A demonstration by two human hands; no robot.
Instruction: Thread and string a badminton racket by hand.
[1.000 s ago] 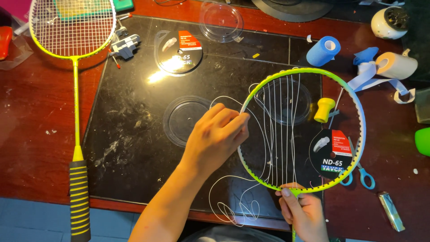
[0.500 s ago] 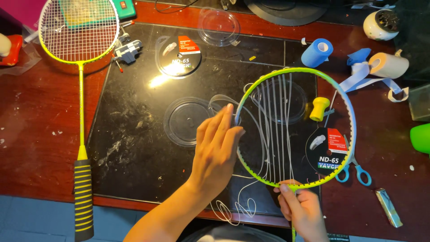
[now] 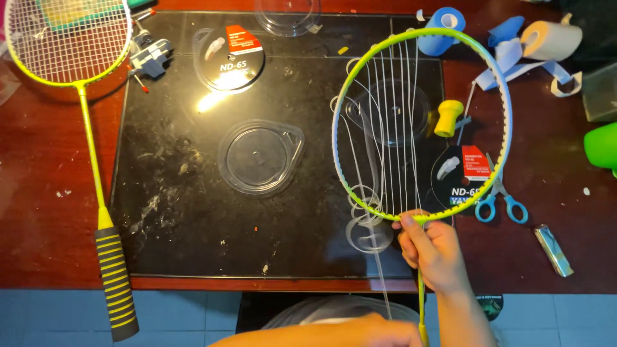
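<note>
Head view, right hand (image 3: 432,249): clamped on the throat of the partly strung racket (image 3: 421,125), thumb up against the frame at its 6 o'clock.
Left hand (image 3: 360,333): at the picture's bottom edge, about 8 o'clock from the right hand; only its back shows. White string (image 3: 380,270) runs down toward it, but whether the fingers are closed on the string I cannot tell.
Racket position: head held above the black mat (image 3: 186,193), tilted up toward 12 o'clock, green-yellow rim turning blue on the 3 o'clock side.
Stringing state: roughly 6 or 7 vertical mains run near the centre and left of the head; they look slack and unevenly spaced. No cross strings visible. Right part of the head is open.
Loose string: coils hang at 7 o'clock of the frame, just below the rim.
Judged progress: early; some mains threaded, remaining mains, all crosses and tensioning not yet done.
Through the open head: yellow knob-handled tool (image 3: 448,116) and a black string reel (image 3: 461,179) on the table.
At 3 o'clock of the right hand: blue-handled scissors (image 3: 501,204).
Far 10 o'clock: finished yellow racket (image 3: 71,45), fully strung, lying flat.
</note>
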